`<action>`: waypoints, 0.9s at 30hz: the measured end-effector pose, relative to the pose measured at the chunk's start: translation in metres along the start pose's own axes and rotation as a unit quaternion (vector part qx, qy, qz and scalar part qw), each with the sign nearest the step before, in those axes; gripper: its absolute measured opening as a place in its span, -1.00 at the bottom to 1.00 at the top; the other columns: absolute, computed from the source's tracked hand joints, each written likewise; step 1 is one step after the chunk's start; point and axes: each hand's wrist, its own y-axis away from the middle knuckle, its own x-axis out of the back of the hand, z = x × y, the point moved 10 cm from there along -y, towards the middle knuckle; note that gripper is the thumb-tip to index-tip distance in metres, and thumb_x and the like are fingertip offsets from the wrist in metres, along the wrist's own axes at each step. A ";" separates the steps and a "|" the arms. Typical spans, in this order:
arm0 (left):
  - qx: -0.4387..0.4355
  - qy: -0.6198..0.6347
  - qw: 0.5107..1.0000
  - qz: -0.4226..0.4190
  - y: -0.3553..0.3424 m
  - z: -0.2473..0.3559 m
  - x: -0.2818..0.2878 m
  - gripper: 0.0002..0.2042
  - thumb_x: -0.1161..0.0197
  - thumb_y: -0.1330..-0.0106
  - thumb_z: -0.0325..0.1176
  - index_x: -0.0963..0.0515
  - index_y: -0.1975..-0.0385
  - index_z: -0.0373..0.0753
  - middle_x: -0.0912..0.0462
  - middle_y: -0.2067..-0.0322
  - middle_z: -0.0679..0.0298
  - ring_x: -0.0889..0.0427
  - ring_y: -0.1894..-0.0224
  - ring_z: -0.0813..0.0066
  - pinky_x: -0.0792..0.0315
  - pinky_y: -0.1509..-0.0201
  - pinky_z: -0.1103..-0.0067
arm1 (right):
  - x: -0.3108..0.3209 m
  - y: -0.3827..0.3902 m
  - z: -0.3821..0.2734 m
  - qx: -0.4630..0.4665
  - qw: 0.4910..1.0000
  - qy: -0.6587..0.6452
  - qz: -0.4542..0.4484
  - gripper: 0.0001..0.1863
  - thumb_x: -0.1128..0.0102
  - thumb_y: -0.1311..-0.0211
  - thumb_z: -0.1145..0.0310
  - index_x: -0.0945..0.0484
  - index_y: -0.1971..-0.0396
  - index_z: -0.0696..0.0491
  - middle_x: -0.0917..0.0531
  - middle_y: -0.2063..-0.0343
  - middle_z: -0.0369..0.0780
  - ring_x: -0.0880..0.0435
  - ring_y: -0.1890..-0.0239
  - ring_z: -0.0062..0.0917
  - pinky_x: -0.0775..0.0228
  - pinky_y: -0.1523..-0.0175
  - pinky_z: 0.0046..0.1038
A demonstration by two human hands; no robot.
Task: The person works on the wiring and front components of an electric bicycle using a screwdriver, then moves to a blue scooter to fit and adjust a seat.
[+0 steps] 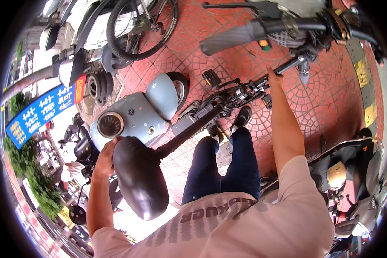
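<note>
A small black bike (222, 101) stands slanting in front of me, its saddle toward my lower left and its handlebar at the upper right. My left hand (105, 155) is closed on the far-left edge of the black saddle (142, 180), with its fingers partly hidden behind it. My right hand (275, 78) is closed round the dark frame tube (287, 65) below the handlebar, fingertips mostly out of sight. The black rubber handlebar grip (228, 38) points left above that hand. A pedal (211, 78) sticks out beside the frame.
A pale blue scooter (135, 116) stands close beyond the bike. A bicycle wheel (110, 30) and parked scooters are at the upper left. More scooters (352, 185) stand at my right. Red patterned paving (245, 146) lies underfoot, with yellow tactile tiles (370, 116) at far right.
</note>
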 end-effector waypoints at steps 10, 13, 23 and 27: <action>-0.074 0.107 0.991 0.037 0.060 -0.106 0.004 -0.32 -0.30 -0.38 0.16 -0.56 -0.11 -0.45 -0.71 0.06 0.13 -0.65 0.02 0.37 -0.45 -0.18 0.48 | -0.138 0.315 0.088 -0.368 0.849 -0.298 -0.234 -0.64 -0.41 -0.26 0.02 -0.47 0.39 -0.05 -0.52 0.60 -0.30 -0.54 0.59 -0.51 -0.47 0.49 -0.37; -0.086 0.019 0.996 0.013 0.056 -0.087 0.003 -0.39 -0.37 -0.35 0.11 -0.60 0.00 -0.45 -0.69 0.21 0.24 -0.61 0.16 0.49 -0.44 0.05 0.62 | -0.164 0.280 0.135 -0.358 0.832 -0.391 -0.165 -0.65 -0.44 -0.23 0.07 -0.47 0.49 -0.06 -0.52 0.61 -0.32 -0.52 0.60 -0.60 -0.42 0.53 -0.52; -0.074 -0.107 0.987 0.093 0.063 -0.057 0.020 -0.25 -0.29 -0.29 0.31 -0.62 0.05 -0.46 -0.71 0.22 0.18 -0.61 0.15 0.45 -0.42 -0.02 0.54 | -0.247 0.338 0.131 -0.435 0.653 -0.549 -0.289 -0.67 -0.29 -0.39 0.10 -0.44 0.40 0.02 -0.56 0.52 -0.27 -0.61 0.48 -0.41 -0.61 0.27 -0.26; -0.077 -0.158 0.980 0.090 0.056 -0.004 -0.016 0.15 -0.25 0.05 0.65 -0.49 -0.18 -0.47 -0.64 0.00 0.03 -0.60 -0.10 0.26 -0.37 -0.26 0.39 | -0.261 0.334 0.118 -0.458 0.613 -0.576 -0.287 -0.63 -0.27 -0.40 0.18 -0.40 0.59 -0.04 -0.45 0.67 -0.38 -0.49 0.60 -0.58 -0.48 0.39 -0.43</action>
